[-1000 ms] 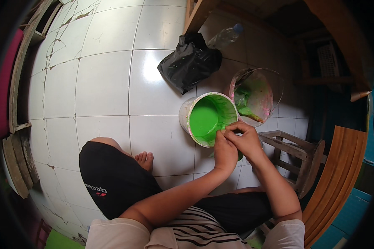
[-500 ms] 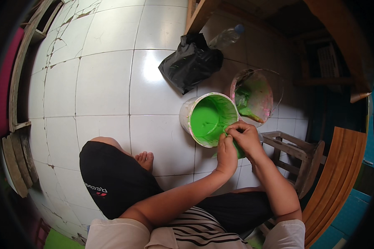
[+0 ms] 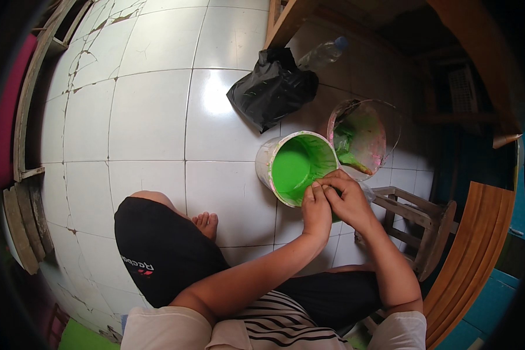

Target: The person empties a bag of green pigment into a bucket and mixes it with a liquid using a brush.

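A white bucket (image 3: pixel 265 163) stands on the tiles in front of me, partly filled with bright green liquid (image 3: pixel 290 166). Over its near right rim, my left hand (image 3: pixel 316 211) and my right hand (image 3: pixel 349 199) are pressed together, thumbs and fingers pinched. Between and below them shows a bit of a soft green thing (image 3: pixel 336 216), mostly hidden by the hands, so its kind cannot be made out. Just beyond, to the right, a second pinkish-white bucket (image 3: pixel 374 137) with a wire handle holds a crumpled, green-smeared plastic piece (image 3: pixel 344 146).
Beyond the buckets lie a black plastic bag (image 3: pixel 271 90) and a clear bottle (image 3: pixel 324 55) with a blue cap. To the right stands a small wooden stool (image 3: pixel 411 213), beside a brown wooden board (image 3: pixel 472 251). Cracked white tiles (image 3: pixel 149 116) stretch to the left.
My hands have drawn closer together, and the right fingers have closed in against the left ones. Less of the green thing shows now. The view has shifted slightly.
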Demonstrator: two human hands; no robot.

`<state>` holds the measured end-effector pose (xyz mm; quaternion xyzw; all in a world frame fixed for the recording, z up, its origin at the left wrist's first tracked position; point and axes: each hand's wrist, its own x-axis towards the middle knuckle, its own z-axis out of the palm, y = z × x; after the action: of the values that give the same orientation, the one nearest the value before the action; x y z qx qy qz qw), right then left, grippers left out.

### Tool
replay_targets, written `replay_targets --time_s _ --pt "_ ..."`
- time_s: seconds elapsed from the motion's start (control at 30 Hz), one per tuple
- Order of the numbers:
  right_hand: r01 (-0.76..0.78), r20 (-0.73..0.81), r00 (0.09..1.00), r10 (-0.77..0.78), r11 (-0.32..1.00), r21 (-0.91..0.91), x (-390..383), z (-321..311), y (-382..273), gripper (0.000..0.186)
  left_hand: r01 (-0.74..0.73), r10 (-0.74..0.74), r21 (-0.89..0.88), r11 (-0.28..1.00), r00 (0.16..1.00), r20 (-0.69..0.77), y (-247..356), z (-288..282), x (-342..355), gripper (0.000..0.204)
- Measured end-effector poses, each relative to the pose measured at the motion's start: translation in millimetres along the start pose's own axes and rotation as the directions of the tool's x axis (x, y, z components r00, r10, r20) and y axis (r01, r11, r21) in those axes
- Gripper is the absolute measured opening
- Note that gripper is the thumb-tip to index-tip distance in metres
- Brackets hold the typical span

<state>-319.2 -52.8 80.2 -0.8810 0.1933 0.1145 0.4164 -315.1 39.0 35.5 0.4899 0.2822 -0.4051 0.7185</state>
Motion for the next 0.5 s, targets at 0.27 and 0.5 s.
replay_targets --time_s 0.27,0.5 --pt "0.028 0.037 0.999 -0.026 0.998 -0.049 -4.1 -5.7 -2.8 0.024 -0.018 0.018 -0.106 0.994 1.000 -0.002 -5.7 0.4 2.8 0.032" --pt "-0.021 -0.138 0.990 0.024 1.000 0.023 -7.8 1.8 2.0 0.022 -0.025 0.023 -0.107 0.994 0.999 -0.023 0.0 3.6 0.8 0.029"
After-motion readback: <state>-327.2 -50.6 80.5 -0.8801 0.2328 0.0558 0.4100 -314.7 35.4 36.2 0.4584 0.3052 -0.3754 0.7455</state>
